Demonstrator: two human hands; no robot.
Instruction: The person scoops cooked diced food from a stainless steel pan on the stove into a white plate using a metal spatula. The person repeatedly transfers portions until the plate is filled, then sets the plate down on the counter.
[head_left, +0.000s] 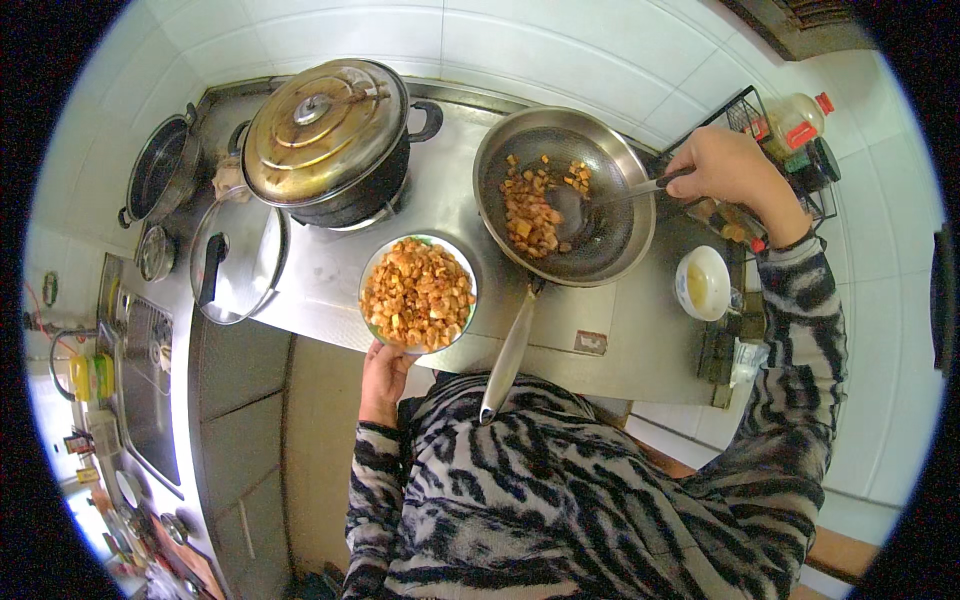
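Observation:
My left hand (385, 377) grips the near rim of a white bowl (367, 319) heaped with browned diced food (418, 294). The bowl is at the front edge of the steel cooktop, left of a frying pan (634, 251). My right hand (726, 174) is closed on the dark handle of a metal spatula or ladle (628, 193), whose head reaches down into the pan. A smaller heap of diced food (531, 210) lies on the left half of the pan's dark, patterned bottom. The pan's steel handle (508, 360) points towards my body.
A large lidded pot (326, 135) stands at the back left. A glass lid (238, 259) and a two-handled pot (160, 169) are farther left, with a sink (150, 382) beyond. On the right are a small bowl of yellowish liquid (703, 283) and a wire rack (739, 112) with bottles.

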